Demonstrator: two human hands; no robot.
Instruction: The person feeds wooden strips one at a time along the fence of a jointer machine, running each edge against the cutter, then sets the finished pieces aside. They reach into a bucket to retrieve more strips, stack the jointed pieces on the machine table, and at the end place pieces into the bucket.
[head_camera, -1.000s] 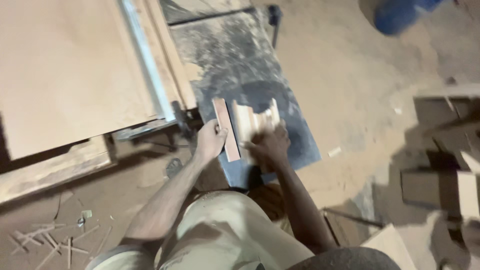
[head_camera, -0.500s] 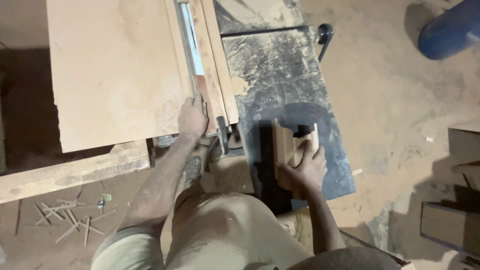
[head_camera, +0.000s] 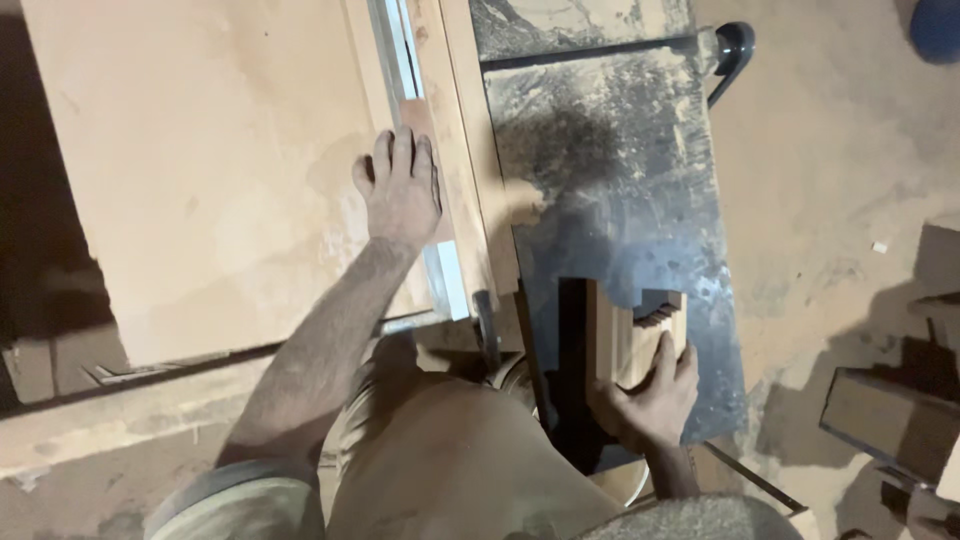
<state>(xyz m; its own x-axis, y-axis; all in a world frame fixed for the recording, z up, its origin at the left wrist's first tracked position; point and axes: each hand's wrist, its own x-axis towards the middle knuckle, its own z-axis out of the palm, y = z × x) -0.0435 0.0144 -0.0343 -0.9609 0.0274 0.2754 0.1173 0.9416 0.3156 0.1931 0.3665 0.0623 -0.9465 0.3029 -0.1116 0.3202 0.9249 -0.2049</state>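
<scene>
Left hand (head_camera: 402, 190) flat, fingers spread, palm down on a thin wood strip (head_camera: 425, 165) beside the metal rail (head_camera: 420, 150) at the right edge of the big board (head_camera: 200, 170); no closed grip there, only pressing. Strip's long axis running away from the body, parallel to rail and board edge, mostly hidden beneath the palm, its far end showing just past the fingertips. Right hand (head_camera: 650, 400) low and near the body, wrapped around a stack of short wood pieces (head_camera: 630, 335) standing on the dusty dark saw table (head_camera: 620, 180), fingers curled over the near right edge of the stack. Stack to the right of the strip and closer in, well apart from it, a pale wooden fence (head_camera: 470, 150) between the two. Left hand the nearer to the strip; right hand the nearer to the stack. Sawdust-covered floor (head_camera: 830, 200) to the right.
</scene>
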